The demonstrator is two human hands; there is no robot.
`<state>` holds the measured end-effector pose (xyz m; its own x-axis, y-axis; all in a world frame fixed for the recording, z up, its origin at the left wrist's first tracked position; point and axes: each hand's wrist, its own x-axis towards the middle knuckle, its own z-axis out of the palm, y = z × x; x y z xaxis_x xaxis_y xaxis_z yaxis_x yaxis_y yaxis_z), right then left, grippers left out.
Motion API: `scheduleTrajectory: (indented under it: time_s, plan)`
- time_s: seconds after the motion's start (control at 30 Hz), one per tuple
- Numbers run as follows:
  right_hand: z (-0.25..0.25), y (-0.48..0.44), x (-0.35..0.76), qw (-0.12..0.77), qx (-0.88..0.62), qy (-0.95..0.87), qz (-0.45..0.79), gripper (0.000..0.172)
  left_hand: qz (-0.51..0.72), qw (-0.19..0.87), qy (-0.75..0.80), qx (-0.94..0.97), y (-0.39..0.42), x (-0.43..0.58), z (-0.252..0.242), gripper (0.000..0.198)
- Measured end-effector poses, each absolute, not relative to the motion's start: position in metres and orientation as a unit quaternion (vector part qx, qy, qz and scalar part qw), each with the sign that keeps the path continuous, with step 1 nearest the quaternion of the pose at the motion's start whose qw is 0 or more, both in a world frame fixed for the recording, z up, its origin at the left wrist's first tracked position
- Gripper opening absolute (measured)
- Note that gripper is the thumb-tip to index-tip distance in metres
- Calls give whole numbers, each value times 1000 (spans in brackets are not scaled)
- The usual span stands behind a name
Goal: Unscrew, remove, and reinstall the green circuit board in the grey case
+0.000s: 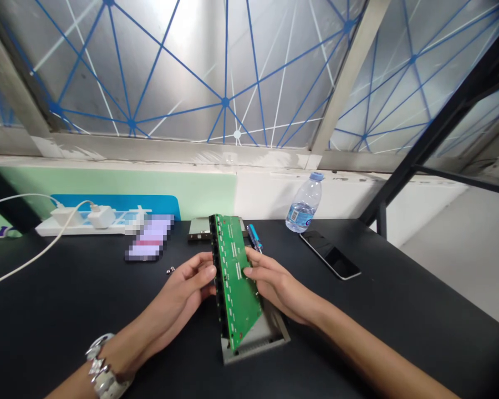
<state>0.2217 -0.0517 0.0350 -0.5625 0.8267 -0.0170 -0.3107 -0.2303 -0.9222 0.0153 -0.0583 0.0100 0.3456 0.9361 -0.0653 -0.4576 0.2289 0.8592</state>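
Over the middle of the black desk (66, 310), a green circuit board (237, 288) is held between two hands, one per long side. The left hand (193, 280) grips the edge with the black connector row (218, 282), while the right hand (276, 280) has its thumb on the board's face, other fingers partly hidden. My guess: holding both sides keeps it steady at that tilt without stressing it. It's above a shallow metal tray (255, 349), can't tell if the near corner touches. Small shiny screws (170, 270) lie near the left wrist, probably so they're clear of the tray, and a blue screwdriver (254, 237) lies just beyond the right hand, easy to reach.
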Motion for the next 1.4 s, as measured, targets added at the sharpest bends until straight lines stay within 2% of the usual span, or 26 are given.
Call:
scheduleTrajectory:
  time_s: [0.13,0.23,0.37,0.47,0.73,0.9,1.07,1.3,1.4]
  plan:
    - [43,-62,214,388,-201,-472,766,50,483,705,316,411,-67,21,17,47]
    - [40,-64,211,402,-187,-488,752,73,488,695,328,413,-72,25,24,53]
    - [33,-64,207,393,-164,-523,738,112,454,728,322,402,-75,27,28,60]
    - [33,-66,205,379,-163,-538,735,124,423,759,292,399,-76,28,31,65]
    - [37,-70,209,348,-178,-535,749,118,401,767,281,415,-77,27,30,70]
    - [43,-70,210,375,-181,-510,752,110,381,761,280,445,-75,20,38,63]
    - [51,-69,214,371,-200,-508,751,94,353,768,283,454,-69,10,50,57]
    - [46,-59,221,402,-205,-539,711,85,346,759,289,469,-63,-1,48,50]
    - [43,-52,229,407,-252,-535,697,81,348,750,306,473,-58,-8,46,50]
